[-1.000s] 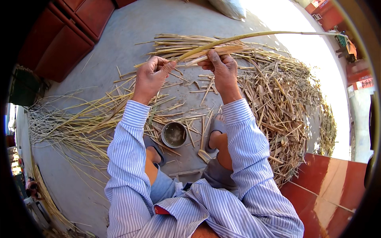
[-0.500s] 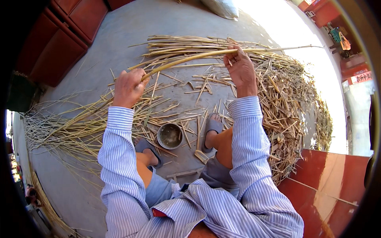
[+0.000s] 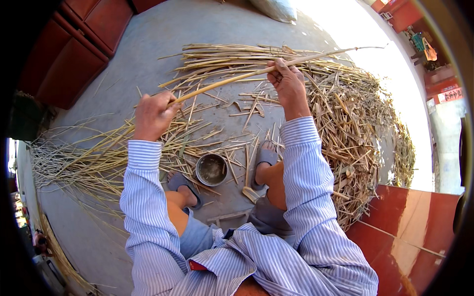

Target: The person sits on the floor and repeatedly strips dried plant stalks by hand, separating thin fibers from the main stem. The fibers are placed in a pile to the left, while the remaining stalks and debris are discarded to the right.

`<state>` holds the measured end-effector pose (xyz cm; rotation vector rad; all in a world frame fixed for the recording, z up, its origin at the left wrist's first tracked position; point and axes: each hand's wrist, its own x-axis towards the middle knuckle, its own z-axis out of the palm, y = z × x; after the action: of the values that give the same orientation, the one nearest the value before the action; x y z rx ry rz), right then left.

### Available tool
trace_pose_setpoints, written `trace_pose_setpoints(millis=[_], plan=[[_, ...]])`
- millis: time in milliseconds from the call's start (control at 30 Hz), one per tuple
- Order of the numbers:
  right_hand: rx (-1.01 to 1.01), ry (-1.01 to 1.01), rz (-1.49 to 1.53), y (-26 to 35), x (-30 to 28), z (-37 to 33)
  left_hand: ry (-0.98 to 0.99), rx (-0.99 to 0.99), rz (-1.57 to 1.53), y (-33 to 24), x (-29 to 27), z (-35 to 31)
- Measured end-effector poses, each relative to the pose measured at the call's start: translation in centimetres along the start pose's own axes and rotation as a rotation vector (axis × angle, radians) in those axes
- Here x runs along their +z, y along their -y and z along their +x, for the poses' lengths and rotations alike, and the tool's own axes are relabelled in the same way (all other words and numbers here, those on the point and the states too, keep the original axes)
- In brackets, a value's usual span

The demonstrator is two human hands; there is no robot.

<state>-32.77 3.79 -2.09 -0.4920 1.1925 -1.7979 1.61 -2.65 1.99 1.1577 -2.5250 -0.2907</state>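
A long, thin yellowish reed stalk (image 3: 224,81) stretches between my hands, its slender tip out to the far right. My left hand (image 3: 154,114) is closed round its lower part. Farther right, my right hand (image 3: 288,84) pinches the stalk between thumb and fingers. Behind it lies a bundle of similar stalks (image 3: 212,56) on the floor. Below my hands, short cut pieces (image 3: 197,143) are strewn about. A round metal bowl (image 3: 212,169) with murky contents stands between my feet.
A large heap of dry husks and leaves (image 3: 350,128) rises on the right. Thin stalks (image 3: 74,160) fan out at the left. Dark red furniture (image 3: 74,54) stands at the far left, and a red-brown panel (image 3: 405,222) lies at the lower right. A pale sack (image 3: 276,9) sits at the back.
My right hand has shifted left and slightly nearer along with the stalk. The stalk, bowed before, is now straighter, and its tip points higher. My left hand has moved slightly left.
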Motion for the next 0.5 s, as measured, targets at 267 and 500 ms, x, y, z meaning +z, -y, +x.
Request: trace_pose_setpoints(millis=[267, 500], plan=[[0.173, 0.161, -0.135, -2.8, 5.0, -3.8, -0.207, 0.147, -0.055, -3.4, 2.3, 1.0], [0.111, 0.287, -0.069, -3.2, 6.9, -4.4, -0.107, -0.173, -0.456, -4.2, 3.5, 1.4]])
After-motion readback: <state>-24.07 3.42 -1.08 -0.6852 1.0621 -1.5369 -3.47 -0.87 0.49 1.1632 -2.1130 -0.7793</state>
